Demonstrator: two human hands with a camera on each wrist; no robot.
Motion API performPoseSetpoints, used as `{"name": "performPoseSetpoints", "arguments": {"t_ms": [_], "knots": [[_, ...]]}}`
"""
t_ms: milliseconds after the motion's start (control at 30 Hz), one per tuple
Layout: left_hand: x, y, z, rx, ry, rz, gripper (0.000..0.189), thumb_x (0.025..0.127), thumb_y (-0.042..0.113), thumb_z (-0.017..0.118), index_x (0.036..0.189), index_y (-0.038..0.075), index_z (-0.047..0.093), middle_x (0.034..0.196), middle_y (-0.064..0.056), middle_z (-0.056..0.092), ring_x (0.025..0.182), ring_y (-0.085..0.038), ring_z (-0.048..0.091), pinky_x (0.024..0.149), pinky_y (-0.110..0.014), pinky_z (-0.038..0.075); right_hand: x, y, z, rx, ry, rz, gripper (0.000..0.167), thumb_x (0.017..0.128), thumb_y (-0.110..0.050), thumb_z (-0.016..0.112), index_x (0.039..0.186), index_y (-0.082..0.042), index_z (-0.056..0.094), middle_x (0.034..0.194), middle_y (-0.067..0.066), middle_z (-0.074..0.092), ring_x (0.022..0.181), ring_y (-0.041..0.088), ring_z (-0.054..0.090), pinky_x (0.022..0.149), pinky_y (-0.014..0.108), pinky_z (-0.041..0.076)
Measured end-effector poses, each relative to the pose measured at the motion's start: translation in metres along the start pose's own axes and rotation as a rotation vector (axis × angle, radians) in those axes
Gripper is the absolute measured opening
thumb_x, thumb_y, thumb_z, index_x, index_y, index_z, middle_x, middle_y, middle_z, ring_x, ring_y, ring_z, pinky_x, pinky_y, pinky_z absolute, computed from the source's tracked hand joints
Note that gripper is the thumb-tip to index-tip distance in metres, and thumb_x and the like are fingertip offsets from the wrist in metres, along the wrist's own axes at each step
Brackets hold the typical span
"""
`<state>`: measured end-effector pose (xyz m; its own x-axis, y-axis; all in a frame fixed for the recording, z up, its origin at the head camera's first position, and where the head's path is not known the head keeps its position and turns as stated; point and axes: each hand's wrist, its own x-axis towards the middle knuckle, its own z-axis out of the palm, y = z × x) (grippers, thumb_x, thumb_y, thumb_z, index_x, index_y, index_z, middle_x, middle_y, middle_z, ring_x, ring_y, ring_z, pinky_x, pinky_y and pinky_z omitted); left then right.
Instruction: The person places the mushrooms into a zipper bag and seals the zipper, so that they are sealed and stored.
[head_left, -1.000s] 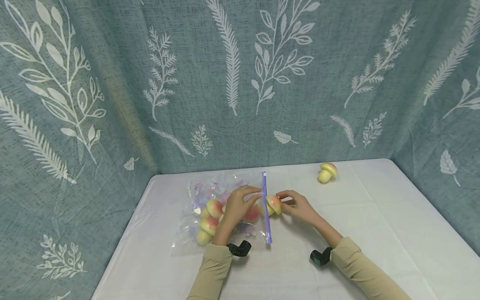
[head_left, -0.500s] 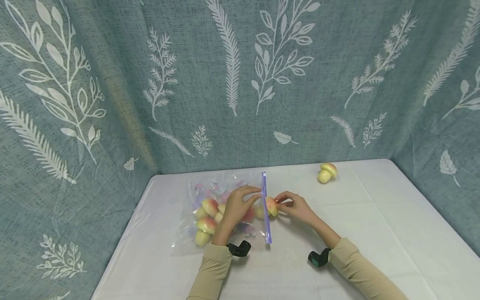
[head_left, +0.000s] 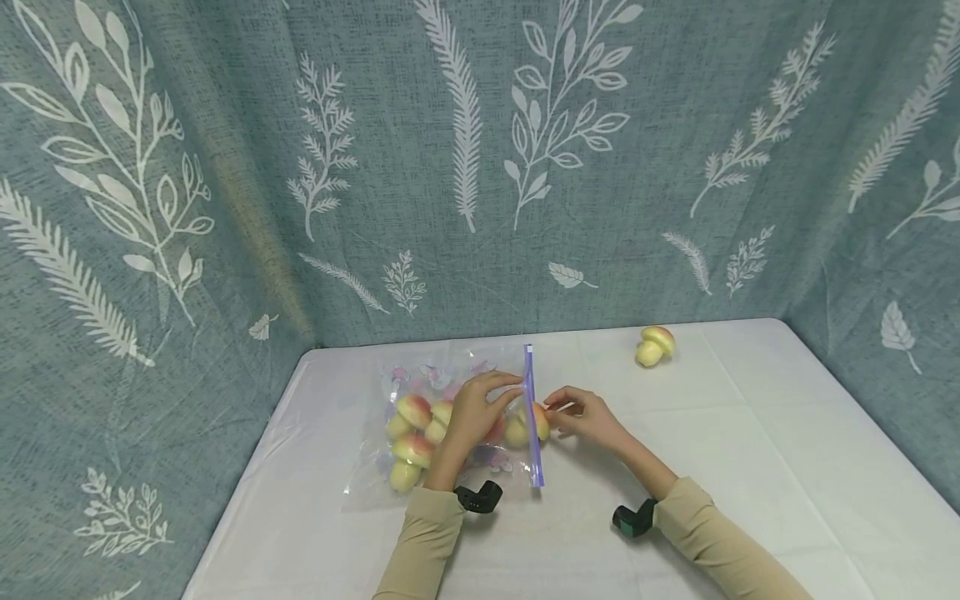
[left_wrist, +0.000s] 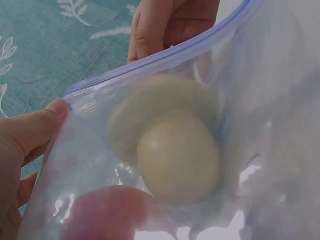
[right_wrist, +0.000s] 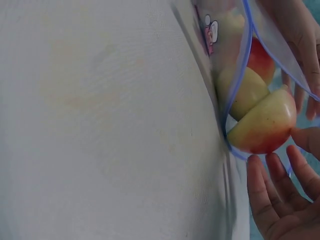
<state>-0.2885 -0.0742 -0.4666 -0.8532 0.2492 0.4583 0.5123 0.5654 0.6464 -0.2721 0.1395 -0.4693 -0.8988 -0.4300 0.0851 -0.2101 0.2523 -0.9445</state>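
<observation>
A clear zip bag (head_left: 450, 358) with a purple zip edge lies on the table, holding several toy mushrooms with red-yellow caps. My left hand (head_left: 474, 410) pinches the upper layer of its mouth at the zip edge, raising it. At the opening, one toy mushroom (head_left: 517, 431) sits stem-first, mostly inside, its cap at the rim. The fingertips and thumb of my right hand (head_left: 588, 417) hold this cap from outside, as the right wrist view also shows. In the left wrist view, the mushroom's pale stem (left_wrist: 178, 157) appears through the plastic. My left forearm hides some bagged mushrooms.
Another toy mushroom (head_left: 654, 346) lies near the table's back right. A white cloth covers the table (head_left: 750, 467). A blue-green patterned curtain (head_left: 495, 208) stands behind and at both sides.
My right hand has moved left, carrying the mushroom from just outside the bag's mouth to mostly inside. Mushrooms in the bag have shifted slightly left. My left hand keeps its place.
</observation>
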Motion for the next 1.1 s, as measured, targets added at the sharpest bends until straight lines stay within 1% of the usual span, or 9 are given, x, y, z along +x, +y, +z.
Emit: {"name": "performPoseSetpoints", "arguments": {"t_ms": [167, 233, 433, 600, 700, 767, 900, 1000, 1100], "knots": [[0.0, 0.001, 0.0, 0.003, 0.005, 0.013, 0.022, 0.085, 0.029, 0.066, 0.101, 0.015, 0.072, 0.103, 0.002, 0.07, 0.105, -0.018, 0.062, 0.096, -0.034, 0.046, -0.002, 0.0, 0.002, 0.0, -0.023, -0.037, 0.027, 0.091, -0.004, 0.055, 0.112, 0.013, 0.054, 0.106, 0.029, 0.058, 0.089, 0.037, 0.063, 0.073, 0.047, 0.056], [0.0, 0.001, 0.001, 0.004, 0.002, 0.008, 0.022, 0.085, 0.029, 0.066, 0.101, 0.016, 0.072, 0.103, 0.002, 0.07, 0.105, -0.017, 0.062, 0.097, -0.033, 0.046, -0.002, 0.0, 0.003, -0.001, -0.032, -0.057, 0.026, 0.092, -0.002, 0.053, 0.112, 0.015, 0.053, 0.104, 0.03, 0.058, 0.087, 0.038, 0.064, 0.073, 0.048, 0.056], [0.0, 0.001, 0.0, 0.006, 0.0, 0.008, 0.024, 0.085, 0.031, 0.065, 0.102, 0.016, 0.072, 0.104, 0.003, 0.07, 0.105, -0.018, 0.062, 0.096, -0.035, 0.046, -0.001, 0.004, 0.005, 0.0, -0.061, -0.097, 0.024, 0.092, 0.002, 0.049, 0.111, 0.017, 0.051, 0.097, 0.032, 0.059, 0.085, 0.039, 0.065, 0.074, 0.042, 0.057], [-0.001, 0.002, 0.0, 0.001, -0.001, 0.003, 0.024, 0.085, 0.031, 0.066, 0.102, 0.016, 0.072, 0.104, 0.003, 0.07, 0.105, -0.018, 0.062, 0.096, -0.035, 0.046, 0.004, 0.021, 0.006, 0.041, -0.088, -0.109, 0.024, 0.094, 0.002, 0.047, 0.114, 0.014, 0.051, 0.096, 0.031, 0.06, 0.086, 0.041, 0.064, 0.073, 0.039, 0.057], [-0.001, 0.002, 0.0, -0.001, -0.002, 0.001, 0.024, 0.084, 0.031, 0.066, 0.102, 0.016, 0.072, 0.104, 0.002, 0.07, 0.105, -0.018, 0.062, 0.096, -0.035, 0.046, 0.008, 0.033, 0.006, 0.044, -0.102, -0.128, 0.025, 0.094, 0.0, 0.047, 0.116, 0.012, 0.051, 0.096, 0.029, 0.062, 0.086, 0.038, 0.065, 0.072, 0.036, 0.058], [-0.001, 0.002, 0.0, 0.0, -0.002, 0.005, 0.024, 0.085, 0.031, 0.066, 0.102, 0.016, 0.072, 0.104, 0.002, 0.07, 0.105, -0.018, 0.062, 0.096, -0.035, 0.046, 0.008, 0.035, 0.005, 0.045, -0.115, -0.144, 0.025, 0.094, -0.001, 0.047, 0.116, 0.01, 0.051, 0.096, 0.029, 0.062, 0.086, 0.035, 0.066, 0.072, 0.034, 0.058], [0.0, 0.0, 0.0, 0.001, -0.004, 0.015, 0.024, 0.085, 0.031, 0.065, 0.102, 0.015, 0.072, 0.104, 0.002, 0.07, 0.105, -0.018, 0.062, 0.096, -0.034, 0.046, 0.007, 0.035, 0.006, 0.073, -0.147, -0.157, 0.028, 0.093, -0.002, 0.047, 0.118, 0.011, 0.049, 0.095, 0.031, 0.063, 0.087, 0.038, 0.065, 0.073, 0.038, 0.057], [0.0, -0.001, 0.001, 0.0, -0.004, 0.024, 0.024, 0.085, 0.031, 0.065, 0.102, 0.015, 0.072, 0.104, 0.002, 0.07, 0.105, -0.018, 0.062, 0.097, -0.034, 0.046, 0.007, 0.034, 0.007, 0.089, -0.164, -0.145, 0.029, 0.093, -0.002, 0.047, 0.12, 0.011, 0.048, 0.095, 0.032, 0.063, 0.089, 0.042, 0.063, 0.075, 0.04, 0.057], [-0.001, -0.001, 0.001, -0.004, 0.0, 0.031, 0.024, 0.085, 0.031, 0.065, 0.102, 0.015, 0.072, 0.104, 0.002, 0.07, 0.105, -0.018, 0.062, 0.097, -0.035, 0.045, 0.006, 0.033, 0.008, 0.095, -0.175, -0.139, 0.03, 0.094, -0.001, 0.046, 0.121, 0.011, 0.047, 0.095, 0.032, 0.063, 0.089, 0.042, 0.063, 0.076, 0.041, 0.056]]}}
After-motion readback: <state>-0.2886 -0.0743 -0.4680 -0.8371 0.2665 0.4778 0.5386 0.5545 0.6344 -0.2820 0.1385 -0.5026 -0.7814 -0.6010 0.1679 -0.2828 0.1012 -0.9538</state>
